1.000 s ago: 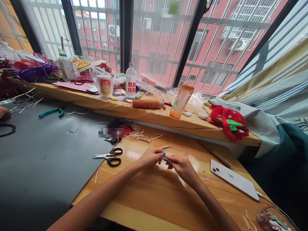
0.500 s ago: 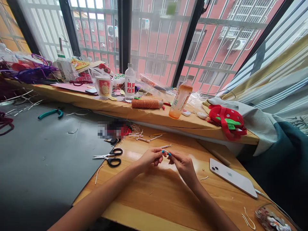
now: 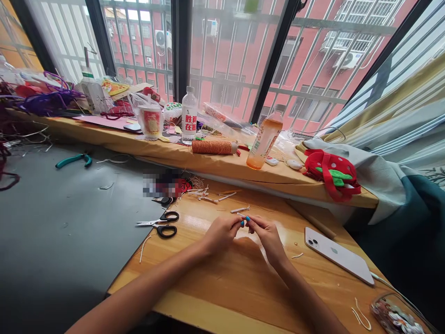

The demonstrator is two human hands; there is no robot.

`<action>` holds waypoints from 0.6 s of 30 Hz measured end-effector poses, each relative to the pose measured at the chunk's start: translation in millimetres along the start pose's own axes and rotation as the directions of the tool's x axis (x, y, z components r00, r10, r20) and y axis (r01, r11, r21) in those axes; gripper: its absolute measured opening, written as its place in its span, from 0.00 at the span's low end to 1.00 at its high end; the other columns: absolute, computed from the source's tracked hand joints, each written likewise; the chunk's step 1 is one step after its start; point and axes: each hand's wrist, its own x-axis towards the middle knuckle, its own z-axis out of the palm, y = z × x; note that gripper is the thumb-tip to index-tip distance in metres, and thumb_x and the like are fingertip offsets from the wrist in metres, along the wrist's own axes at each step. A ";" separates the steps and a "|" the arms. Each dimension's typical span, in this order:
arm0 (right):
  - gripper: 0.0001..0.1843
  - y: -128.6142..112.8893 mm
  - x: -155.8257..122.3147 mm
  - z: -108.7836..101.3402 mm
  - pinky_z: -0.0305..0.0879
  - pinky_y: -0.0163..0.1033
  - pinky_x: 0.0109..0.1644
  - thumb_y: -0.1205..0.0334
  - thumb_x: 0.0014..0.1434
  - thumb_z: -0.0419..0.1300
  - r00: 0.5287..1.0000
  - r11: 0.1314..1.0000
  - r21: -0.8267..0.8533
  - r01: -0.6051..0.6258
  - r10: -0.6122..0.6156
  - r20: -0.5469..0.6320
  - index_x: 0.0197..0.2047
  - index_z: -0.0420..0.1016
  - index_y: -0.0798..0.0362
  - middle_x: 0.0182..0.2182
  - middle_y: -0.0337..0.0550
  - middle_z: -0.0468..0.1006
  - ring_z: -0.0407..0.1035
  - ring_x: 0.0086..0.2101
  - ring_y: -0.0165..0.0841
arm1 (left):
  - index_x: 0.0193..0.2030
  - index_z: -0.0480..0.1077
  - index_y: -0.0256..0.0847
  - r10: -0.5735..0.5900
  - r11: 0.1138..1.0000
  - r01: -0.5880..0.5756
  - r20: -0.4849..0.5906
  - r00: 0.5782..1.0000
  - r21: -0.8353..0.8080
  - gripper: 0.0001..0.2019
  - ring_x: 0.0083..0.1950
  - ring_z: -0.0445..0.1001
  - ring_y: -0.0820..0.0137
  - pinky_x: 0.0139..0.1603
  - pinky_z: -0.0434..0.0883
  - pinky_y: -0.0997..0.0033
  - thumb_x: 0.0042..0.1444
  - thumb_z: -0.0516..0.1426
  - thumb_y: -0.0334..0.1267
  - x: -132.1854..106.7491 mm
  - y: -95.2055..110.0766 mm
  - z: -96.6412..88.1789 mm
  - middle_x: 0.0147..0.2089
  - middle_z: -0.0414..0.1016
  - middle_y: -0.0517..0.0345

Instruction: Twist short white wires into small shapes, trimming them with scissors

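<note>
Over the wooden table my two hands meet, fingertips nearly touching. My right hand (image 3: 267,235) pinches a short, thin white cord piece (image 3: 240,214) whose end sticks out to the left. Just below it, the fingers of my left hand (image 3: 222,233) are pinched together; what lies between them is too small to make out. Blue shows on nails of both hands. Right behind the fingertips lies another white cord piece (image 3: 239,209). Black-handled scissors (image 3: 167,223) rest with blades apart to the left of my left hand.
A white phone (image 3: 339,255) with a cable lies on the right. Several white cord scraps (image 3: 217,197) are spread at the back. Along the sill stand a spool of orange thread (image 3: 213,147), a tea bottle (image 3: 264,143) and a water bottle (image 3: 188,116). Teal pliers (image 3: 73,160) lie on the grey mat (image 3: 86,241).
My left fingers have turned inward and shifted slightly right, closer beneath the right fingertips. The white cord, earlier spanning both hands' fingertips, now sticks out left from the right hand's pinch.
</note>
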 end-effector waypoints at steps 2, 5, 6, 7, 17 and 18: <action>0.13 0.5 1.1 -0.8 0.55 0.32 0.28 0.56 0.48 0.55 0.998 0.994 0.091 -0.055 0.053 0.016 0.32 0.75 0.55 0.24 0.39 0.68 0.56 0.24 0.26 | 0.31 0.68 0.36 0.011 0.999 -0.012 0.011 1.000 0.047 0.11 0.23 0.60 0.78 0.27 0.57 0.80 0.54 0.45 0.33 0.8 -1.2 -2.1 0.21 0.63 0.62; 0.13 0.9 1.7 -1.6 0.54 0.32 0.28 0.56 0.45 0.58 0.989 0.964 0.223 -0.146 0.140 0.045 0.32 0.76 0.54 0.23 0.39 0.68 0.55 0.24 0.26 | 0.31 0.69 0.37 0.022 0.995 -0.026 0.039 0.999 0.097 0.11 0.25 0.62 0.77 0.28 0.58 0.80 0.54 0.46 0.34 2.4 -3.7 -5.1 0.24 0.67 0.61; 0.12 1.0 1.8 -1.9 0.53 0.32 0.28 0.56 0.45 0.58 0.986 0.954 0.251 -0.166 0.159 0.048 0.31 0.76 0.54 0.23 0.39 0.68 0.55 0.24 0.26 | 0.31 0.69 0.37 0.027 0.993 -0.032 0.046 0.999 0.110 0.11 0.26 0.63 0.77 0.28 0.58 0.80 0.53 0.47 0.34 3.0 -4.7 -6.1 0.25 0.68 0.61; 0.12 1.1 1.8 -2.2 0.53 0.32 0.28 0.57 0.44 0.59 0.984 0.946 0.270 -0.178 0.172 0.045 0.31 0.76 0.54 0.23 0.38 0.68 0.55 0.24 0.26 | 0.31 0.69 0.38 0.031 0.992 -0.037 0.051 0.998 0.121 0.10 0.27 0.64 0.76 0.29 0.59 0.80 0.53 0.47 0.34 3.6 -6.0 -6.9 0.26 0.69 0.60; 0.12 10.7 3.9 -3.1 0.51 0.33 0.28 0.56 0.45 0.58 0.993 0.987 0.137 -0.085 0.095 -0.073 0.25 0.75 0.55 0.20 0.37 0.65 0.55 0.23 0.26 | 0.38 0.69 0.40 -0.060 0.982 0.047 0.068 0.996 0.183 0.13 0.27 0.63 0.77 0.33 0.62 0.78 0.47 0.55 0.43 9.6 -8.5 -18.2 0.38 0.69 0.58; 0.12 12.2 3.7 -1.8 0.51 0.33 0.28 0.56 0.45 0.57 0.993 0.989 0.126 -0.078 0.088 -0.081 0.26 0.75 0.55 0.20 0.37 0.65 0.55 0.23 0.26 | 0.37 0.69 0.39 -0.061 0.983 0.048 0.065 0.996 0.179 0.12 0.27 0.63 0.77 0.33 0.62 0.78 0.47 0.54 0.43 9.7 -7.9 -18.2 0.37 0.70 0.58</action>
